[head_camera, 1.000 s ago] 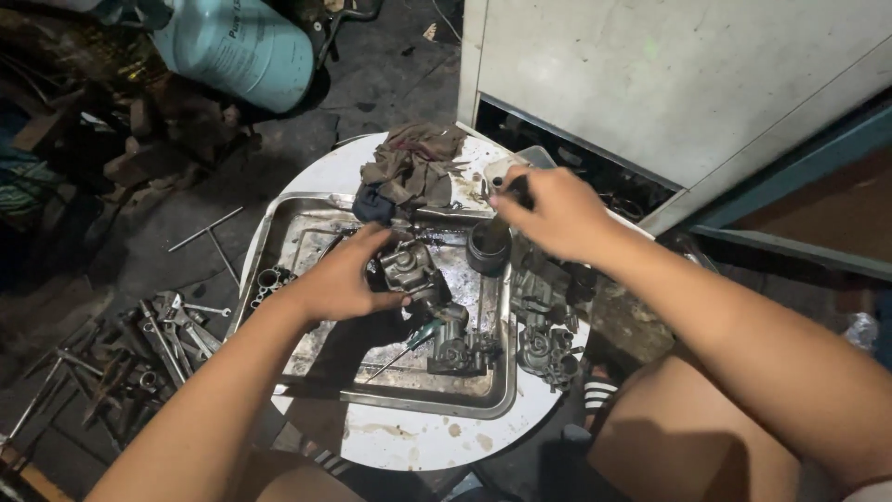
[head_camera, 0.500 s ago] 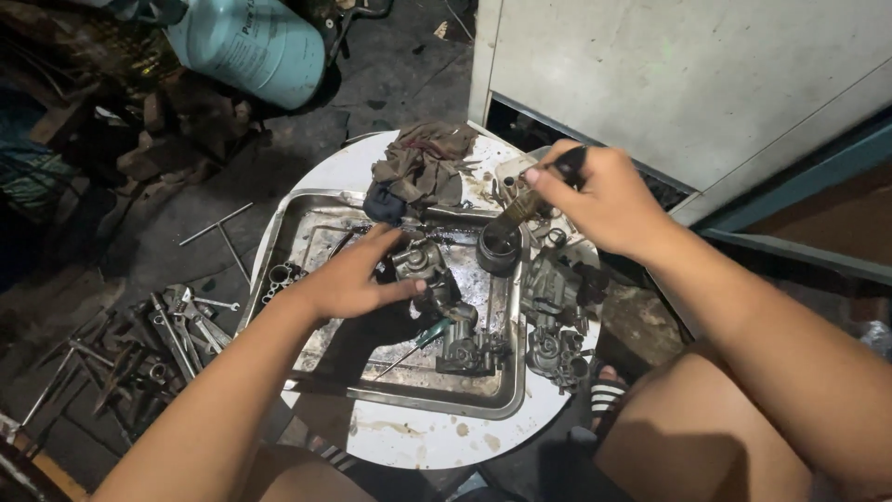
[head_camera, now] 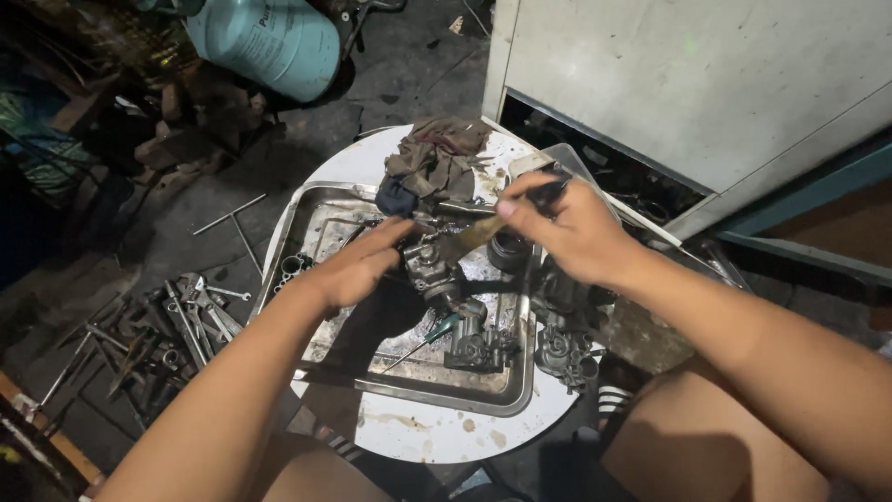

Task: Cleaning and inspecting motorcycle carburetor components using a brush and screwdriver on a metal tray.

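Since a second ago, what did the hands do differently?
The right hand brought its brush down from the table's far edge onto the carburetor. The left hand stayed gripping that part in the metal tray; the rag stayed put.

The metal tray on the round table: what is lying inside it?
Inside the metal tray lie greasy carburetor parts and a green-handled screwdriver. The left hand and forearm cover its left part.

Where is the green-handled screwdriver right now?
The green-handled screwdriver lies in the metal tray, just below the left hand, beside a grey engine part.
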